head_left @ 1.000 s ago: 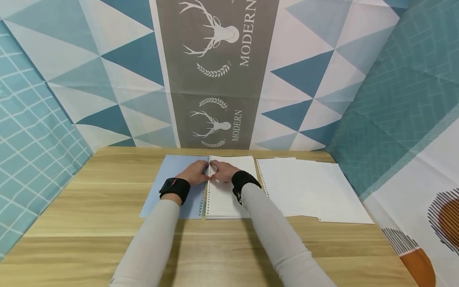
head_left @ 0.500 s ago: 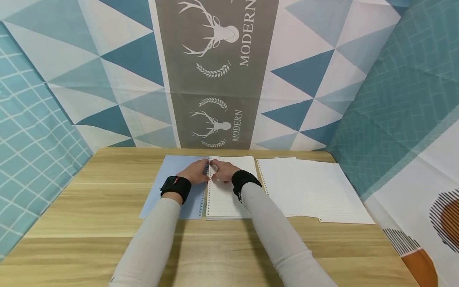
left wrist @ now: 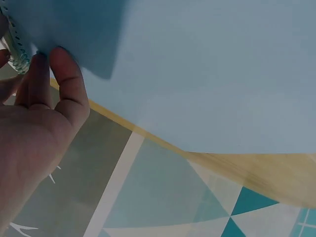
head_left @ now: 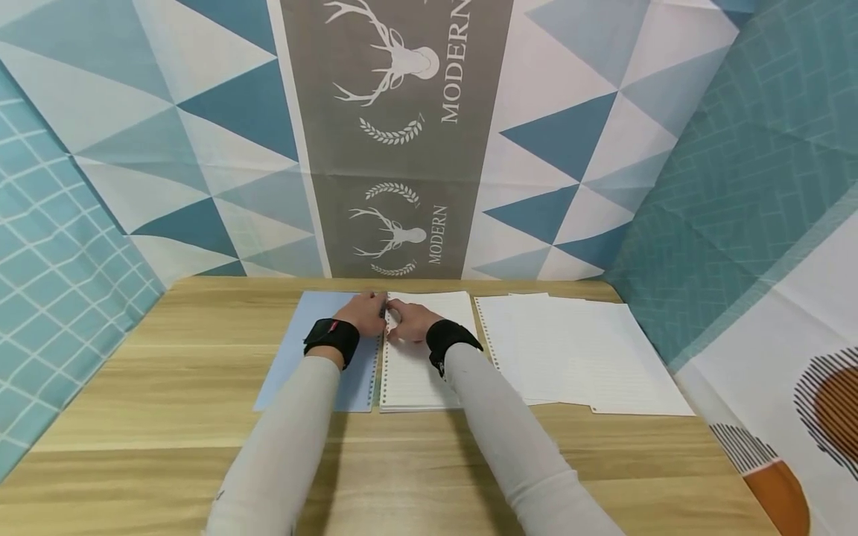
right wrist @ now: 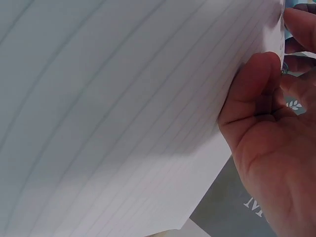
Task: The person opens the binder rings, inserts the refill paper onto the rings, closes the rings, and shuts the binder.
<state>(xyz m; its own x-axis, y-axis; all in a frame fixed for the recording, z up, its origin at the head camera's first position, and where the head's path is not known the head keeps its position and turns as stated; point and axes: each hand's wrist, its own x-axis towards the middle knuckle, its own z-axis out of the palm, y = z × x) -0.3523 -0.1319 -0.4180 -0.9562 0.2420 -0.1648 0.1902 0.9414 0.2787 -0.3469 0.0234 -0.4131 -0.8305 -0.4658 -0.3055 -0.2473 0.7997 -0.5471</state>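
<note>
A notebook in parts lies at the table's back: the pale blue cover (head_left: 281,372) on the left and a stack of lined loose-leaf paper (head_left: 418,383) beside it, their punched edges facing each other. My left hand (head_left: 362,313) is over the cover's inner edge, fingers curled at a clear spiral coil (left wrist: 19,61) that shows in the left wrist view. Just opposite, my right hand (head_left: 412,322) holds the stack's punched edge, its bent fingers against the lined page in the right wrist view. Both hands nearly meet; the fingertips' exact hold is partly hidden.
More lined sheets (head_left: 583,357) lie fanned out to the right of the stack. Wooden table (head_left: 201,357) surrounds the papers, its back edge close behind them. Patterned cloth (head_left: 395,149) hangs behind the table.
My left hand has shifted slightly up along the binding edge, its wrist turned a little. The right hand stays almost in place. The head view has shifted slightly.
</note>
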